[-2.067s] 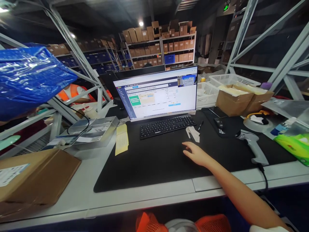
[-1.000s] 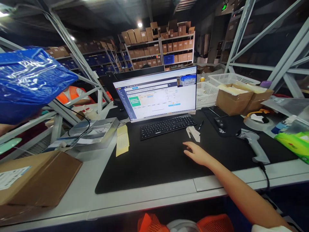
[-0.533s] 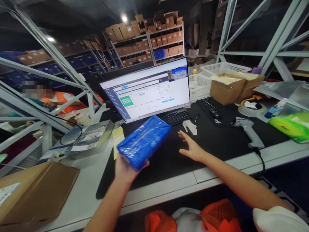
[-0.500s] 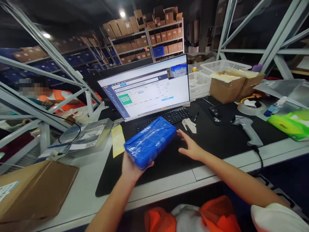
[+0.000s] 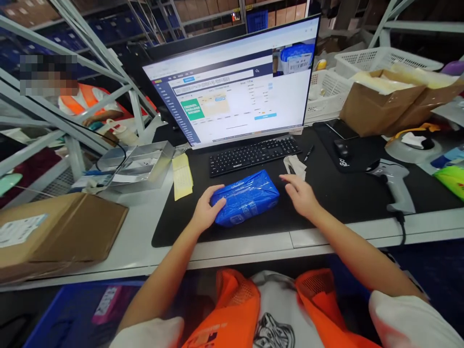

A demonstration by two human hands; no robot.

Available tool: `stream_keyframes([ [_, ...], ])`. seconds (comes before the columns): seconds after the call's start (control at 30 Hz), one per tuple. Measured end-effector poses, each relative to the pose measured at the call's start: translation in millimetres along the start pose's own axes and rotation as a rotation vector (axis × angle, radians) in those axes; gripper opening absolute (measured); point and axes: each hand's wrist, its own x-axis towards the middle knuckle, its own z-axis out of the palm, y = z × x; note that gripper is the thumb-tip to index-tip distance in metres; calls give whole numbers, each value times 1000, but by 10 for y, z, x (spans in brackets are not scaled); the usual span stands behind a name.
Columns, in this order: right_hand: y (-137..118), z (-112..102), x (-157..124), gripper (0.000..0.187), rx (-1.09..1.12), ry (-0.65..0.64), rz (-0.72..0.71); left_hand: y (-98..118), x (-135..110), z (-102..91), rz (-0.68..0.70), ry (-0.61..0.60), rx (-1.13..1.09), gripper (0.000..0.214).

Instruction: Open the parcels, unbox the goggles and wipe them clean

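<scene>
Left hand clasped one end of the blue parcel; right hand, loosely spread, stood just beyond the opposite end; probably slippery but stiff, it suited two-ended holding

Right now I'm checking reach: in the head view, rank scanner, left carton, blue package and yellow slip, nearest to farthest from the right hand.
From the right hand:
1. Blue package, just to its left.
2. Scanner, to its right.
3. Yellow slip, left, past the package.
4. Left carton, farthest left.
</scene>
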Motion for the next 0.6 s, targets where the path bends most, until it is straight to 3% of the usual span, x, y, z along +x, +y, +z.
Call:
stream_keyframes([
  [0.1,95,-184,134,38,-329,91,247,122,153,-247,142,-208,262,47],
  [0.23,177,-182,186,48,-691,-117,518,331,427,-380,243,-356,428,47],
  [0.33,178,-65,171,39,-752,-178,553,536,511,-302,327,-485,548,53],
  [0.47,145,-79,145,31,-742,-139,570,694,426,-101,378,-659,708,88],
  [0.53,123,-180,94,30,-729,-102,579,663,363,-31,388,-674,751,94],
  [0.6,84,-295,-3,28,-701,-80,592,580,318,4,406,-621,721,81],
])
